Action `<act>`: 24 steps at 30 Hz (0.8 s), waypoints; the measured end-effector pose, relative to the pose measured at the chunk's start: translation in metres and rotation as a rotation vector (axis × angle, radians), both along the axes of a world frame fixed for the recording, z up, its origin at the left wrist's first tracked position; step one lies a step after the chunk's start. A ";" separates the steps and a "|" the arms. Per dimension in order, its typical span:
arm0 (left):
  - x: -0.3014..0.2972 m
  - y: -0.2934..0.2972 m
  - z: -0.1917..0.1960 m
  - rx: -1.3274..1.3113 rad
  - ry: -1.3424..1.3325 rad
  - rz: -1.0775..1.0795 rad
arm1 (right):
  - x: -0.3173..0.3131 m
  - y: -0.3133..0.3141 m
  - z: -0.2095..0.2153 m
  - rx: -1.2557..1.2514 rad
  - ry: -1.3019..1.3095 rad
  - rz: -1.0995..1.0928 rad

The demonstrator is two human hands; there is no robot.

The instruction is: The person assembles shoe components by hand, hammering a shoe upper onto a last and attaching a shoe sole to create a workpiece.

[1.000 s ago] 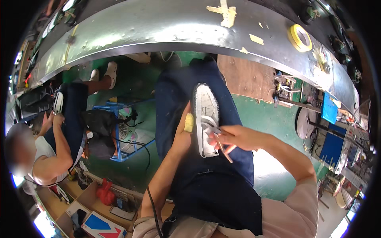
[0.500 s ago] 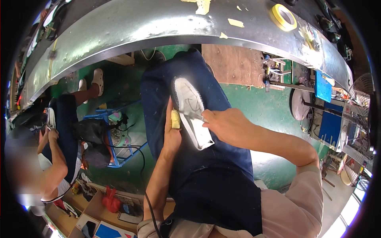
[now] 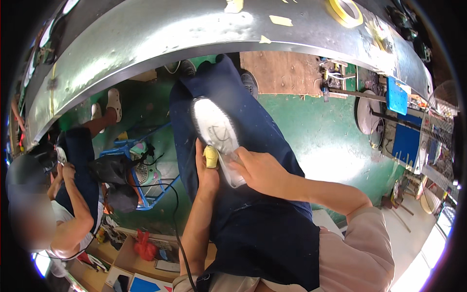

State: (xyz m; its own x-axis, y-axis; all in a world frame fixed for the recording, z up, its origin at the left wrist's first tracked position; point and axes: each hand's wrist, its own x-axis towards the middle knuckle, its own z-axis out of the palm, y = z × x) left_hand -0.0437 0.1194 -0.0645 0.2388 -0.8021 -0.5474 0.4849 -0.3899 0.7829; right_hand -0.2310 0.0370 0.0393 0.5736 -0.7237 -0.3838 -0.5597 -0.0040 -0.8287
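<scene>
A white shoe [image 3: 214, 124] with dark curved lines lies sole-up or inside-up on my lap; which I cannot tell. Its toe points away from me, and the near end is narrower and blurred. My left hand [image 3: 208, 177] is closed along the shoe's left side, with yellow wrapping [image 3: 210, 156] around one finger. Over the shoe's right edge, my right hand [image 3: 260, 170] pinches a slim metal tool, now mostly hidden by the fingers and blur. Beneath the shoe is the dark blue apron [image 3: 267, 141] on my lap.
A metal bench [image 3: 155, 44] curves across the front, with a yellow tape roll [image 3: 346, 12] and tape scraps on it. At left, another person's hands [image 3: 65, 170] hold a shoe. A black cable [image 3: 176, 214] hangs beside my left arm. At right stands a wire-guarded fan [image 3: 435, 131].
The shoe and both hands have shifted left on my lap. My right hand has moved nearer and down along the shoe, and the metal tool shows less. The view has shifted slightly.
</scene>
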 end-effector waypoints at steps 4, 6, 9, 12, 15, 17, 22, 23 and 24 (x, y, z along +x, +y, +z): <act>-0.006 -0.013 0.012 -0.135 -0.140 -0.029 | -0.013 -0.027 0.019 0.510 -0.084 -0.052; 0.003 -0.015 0.016 -0.158 -0.512 -0.298 | -0.048 -0.030 -0.004 -0.275 -0.112 0.388; 0.012 -0.039 0.050 -0.080 -0.592 -0.465 | -0.048 -0.042 0.032 -0.007 0.164 0.508; 0.017 -0.027 0.043 -0.017 -0.754 -0.507 | -0.024 -0.040 0.034 -0.275 0.205 0.767; 0.006 -0.022 0.040 -0.058 -0.586 -0.430 | -0.041 -0.038 0.017 -0.035 0.121 0.583; 0.004 -0.018 0.030 -0.114 -0.478 -0.418 | -0.053 -0.041 0.013 0.370 0.107 0.459; 0.005 -0.019 0.027 -0.215 -0.469 -0.428 | -0.045 -0.041 0.019 -0.154 0.234 0.784; -0.003 -0.012 0.035 -0.143 -0.494 -0.418 | -0.049 -0.026 0.021 -0.401 0.173 0.755; -0.005 -0.015 0.035 -0.145 -0.495 -0.423 | -0.051 -0.028 0.020 -0.402 0.175 0.751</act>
